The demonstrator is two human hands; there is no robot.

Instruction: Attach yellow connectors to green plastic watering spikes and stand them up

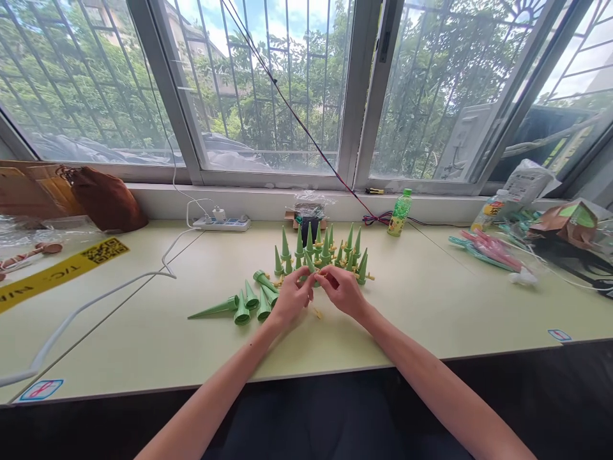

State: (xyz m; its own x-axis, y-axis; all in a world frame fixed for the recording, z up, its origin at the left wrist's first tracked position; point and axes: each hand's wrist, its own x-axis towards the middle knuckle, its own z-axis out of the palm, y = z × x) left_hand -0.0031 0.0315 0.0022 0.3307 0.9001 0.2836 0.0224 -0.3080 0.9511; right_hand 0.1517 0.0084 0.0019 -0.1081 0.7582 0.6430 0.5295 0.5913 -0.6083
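My left hand [291, 297] and my right hand [342, 291] meet over the pale green table [143, 332], fingers pinched together around a small green cone spike [310, 263] with a yellow part. Behind the hands several green cone spikes [325, 249] stand upright in a cluster, some with yellow pegs. To the left of my left hand several more green cones [249, 300] lie on their sides. A small yellow piece [317, 313] lies on the table below my hands.
A white power strip [221, 223] and its cable [96, 300] run along the left. A green bottle [400, 213] stands by the window sill. Pink and teal items [488, 250] and bags [569, 223] lie at right. A brown pouch [105, 199] sits at left.
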